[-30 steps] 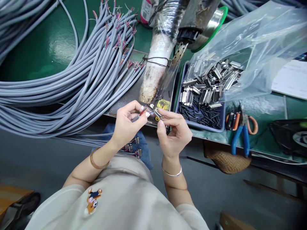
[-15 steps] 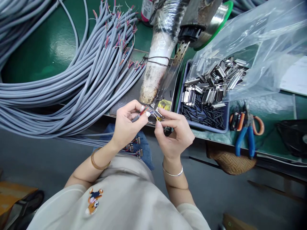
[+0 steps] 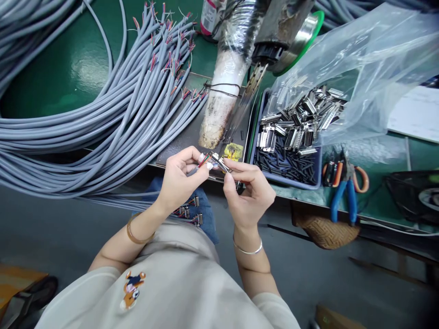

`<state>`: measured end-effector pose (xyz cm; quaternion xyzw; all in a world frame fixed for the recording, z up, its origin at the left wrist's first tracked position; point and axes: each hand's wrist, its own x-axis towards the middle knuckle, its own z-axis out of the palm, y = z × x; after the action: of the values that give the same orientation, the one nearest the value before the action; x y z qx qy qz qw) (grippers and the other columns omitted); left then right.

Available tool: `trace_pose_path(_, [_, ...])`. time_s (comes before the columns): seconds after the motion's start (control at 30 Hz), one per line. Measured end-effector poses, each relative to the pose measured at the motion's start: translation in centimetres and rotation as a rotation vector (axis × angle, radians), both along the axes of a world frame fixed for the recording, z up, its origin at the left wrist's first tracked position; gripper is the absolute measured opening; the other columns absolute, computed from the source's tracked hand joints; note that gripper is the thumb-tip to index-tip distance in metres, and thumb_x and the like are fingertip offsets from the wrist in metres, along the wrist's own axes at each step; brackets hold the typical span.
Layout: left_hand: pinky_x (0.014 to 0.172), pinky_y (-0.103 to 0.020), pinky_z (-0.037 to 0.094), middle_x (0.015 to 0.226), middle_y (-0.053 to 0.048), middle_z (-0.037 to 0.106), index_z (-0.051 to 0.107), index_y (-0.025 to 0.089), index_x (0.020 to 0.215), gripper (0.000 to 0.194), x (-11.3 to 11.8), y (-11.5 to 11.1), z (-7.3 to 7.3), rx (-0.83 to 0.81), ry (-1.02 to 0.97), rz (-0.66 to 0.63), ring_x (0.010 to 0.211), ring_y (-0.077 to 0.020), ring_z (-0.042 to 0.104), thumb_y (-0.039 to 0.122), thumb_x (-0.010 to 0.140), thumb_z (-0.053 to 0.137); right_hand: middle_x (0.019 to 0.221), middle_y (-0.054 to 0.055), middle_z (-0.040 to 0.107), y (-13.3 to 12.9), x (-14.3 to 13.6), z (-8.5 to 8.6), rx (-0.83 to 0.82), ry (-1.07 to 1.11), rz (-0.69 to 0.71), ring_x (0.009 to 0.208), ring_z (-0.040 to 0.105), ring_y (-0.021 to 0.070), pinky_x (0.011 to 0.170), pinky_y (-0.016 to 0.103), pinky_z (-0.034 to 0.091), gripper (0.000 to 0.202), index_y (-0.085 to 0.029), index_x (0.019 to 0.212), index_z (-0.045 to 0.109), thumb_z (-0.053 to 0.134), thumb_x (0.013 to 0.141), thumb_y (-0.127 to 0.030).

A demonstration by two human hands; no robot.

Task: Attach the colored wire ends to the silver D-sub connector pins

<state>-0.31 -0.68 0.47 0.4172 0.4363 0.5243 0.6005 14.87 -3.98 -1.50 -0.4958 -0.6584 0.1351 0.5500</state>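
Note:
My left hand (image 3: 181,176) pinches the stripped end of a grey cable, its coloured wires (image 3: 205,160) fanned out at the fingertips. A metal multi-pin connector (image 3: 219,162) lies tilted between both hands, against those wires. My right hand (image 3: 252,189) has its fingertips closed at the connector's right end; whether it also holds a thin wire is too small to tell. Just beyond the hands are a yellow pad (image 3: 233,151) and the crusted tip of a white wrapped tube (image 3: 212,130).
Grey cables (image 3: 113,123) cover the left of the green table. A blue tray (image 3: 317,176) of connectors and black sleeves stands right, partly under clear plastic (image 3: 377,59). Pliers (image 3: 347,187), a solder spool (image 3: 303,41) and a hanging metal tool (image 3: 270,50) are near. Wired connectors (image 3: 195,219) rest on my lap.
The connector now shows as one longer tilted piece between my fingertips, and my right fingers have shifted slightly along it. The view has moved a little, so the tray and pliers appear further left.

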Motion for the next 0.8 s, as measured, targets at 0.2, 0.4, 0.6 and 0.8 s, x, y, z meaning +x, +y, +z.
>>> trace_pose_path(0.2, [0.059,-0.018,0.049,0.067,0.003,0.06,0.057,0.018,0.069,0.019,0.44,-0.13,0.27,0.052,0.042,0.055,0.061,-0.0074,0.056,0.016,0.073,0.075,0.107,0.002,0.08,0.36,-0.13,-0.06,0.071,-0.062,-0.014,0.099,0.078,0.0189,0.083,0.035,0.063,0.016,-0.024,0.088,0.063,0.07,0.089,-0.01])
trace_pose_path(0.4, [0.055,-0.018,0.045,0.065,0.004,0.057,0.057,0.018,0.068,0.02,0.63,-0.03,0.62,0.095,0.115,0.122,0.059,-0.0073,0.052,0.016,0.074,0.076,0.106,0.001,0.08,0.94,-0.29,0.08,0.105,-0.119,-0.043,0.096,0.078,0.0199,0.082,0.037,0.064,0.014,-0.025,0.089,0.064,0.071,0.089,-0.013])
trace_pose_path(0.6, [0.054,-0.018,0.044,0.065,0.003,0.059,0.06,0.018,0.067,0.015,0.52,0.0,0.51,0.097,0.136,0.108,0.059,-0.0075,0.052,0.015,0.073,0.073,0.109,0.002,0.081,0.78,-0.42,0.11,0.165,-0.205,-0.073,0.092,0.078,0.0181,0.077,0.032,0.064,0.019,-0.026,0.091,0.065,0.075,0.086,-0.01])
trace_pose_path(0.8, [0.056,-0.017,0.045,0.066,0.003,0.058,0.059,0.017,0.068,0.016,0.51,-0.25,0.19,0.046,0.093,0.047,0.061,-0.0075,0.052,0.016,0.073,0.074,0.107,0.003,0.082,0.23,-0.36,-0.46,0.196,-0.187,-0.088,0.092,0.079,0.0174,0.078,0.03,0.064,0.02,-0.024,0.093,0.065,0.074,0.086,-0.008])
